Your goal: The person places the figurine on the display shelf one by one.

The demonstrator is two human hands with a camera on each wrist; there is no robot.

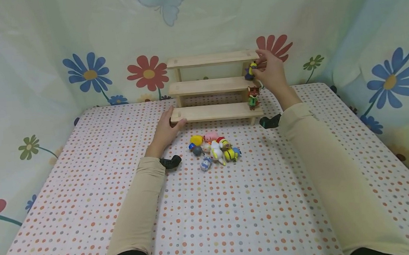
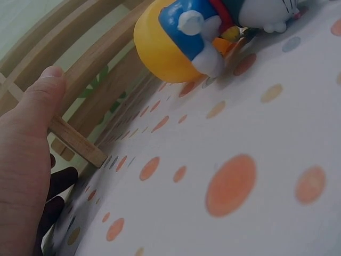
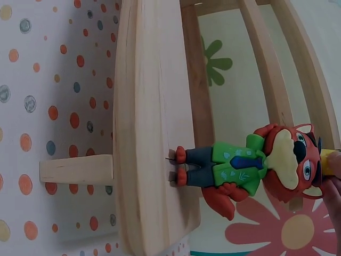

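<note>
A three-tier wooden shelf (image 1: 213,86) stands at the back of the table. My left hand (image 1: 164,131) grips the left end of its lowest tier, the thumb lying over the edge in the left wrist view. With its fingertips my right hand (image 1: 273,71) pinches a small yellow-and-blue figurine (image 1: 251,70) at the right end of the middle tier. Just below, a fox figurine (image 1: 254,97) in a green shirt and dark tie stands upright on the lowest tier's right end. In the right wrist view the fox figurine (image 3: 240,165) mostly hides the pinched one.
Several small toy figures lie in a pile in front of the shelf, among them a white one (image 1: 216,151), a yellow-and-black striped one (image 1: 231,154) and a pink one (image 1: 211,136). A dotted cloth (image 1: 211,215) covers the table. Flower-printed curtain (image 1: 110,31) hangs behind.
</note>
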